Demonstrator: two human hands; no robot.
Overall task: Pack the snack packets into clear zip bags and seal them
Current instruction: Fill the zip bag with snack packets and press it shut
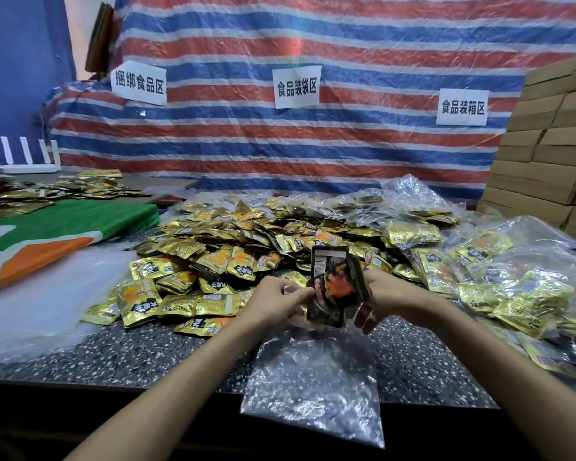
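Clamped in right grip (384,296): slick black foil snack packets (338,287); take by seams. Pinched in left grip (273,302): limp clear zip bag (313,387).

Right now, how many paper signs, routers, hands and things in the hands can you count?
White paper signs: 3
White router: 1
Hands: 2, left hand and right hand
Clear zip bag, held: 1
Bunch of black snack packets, held: 1
Total: 8
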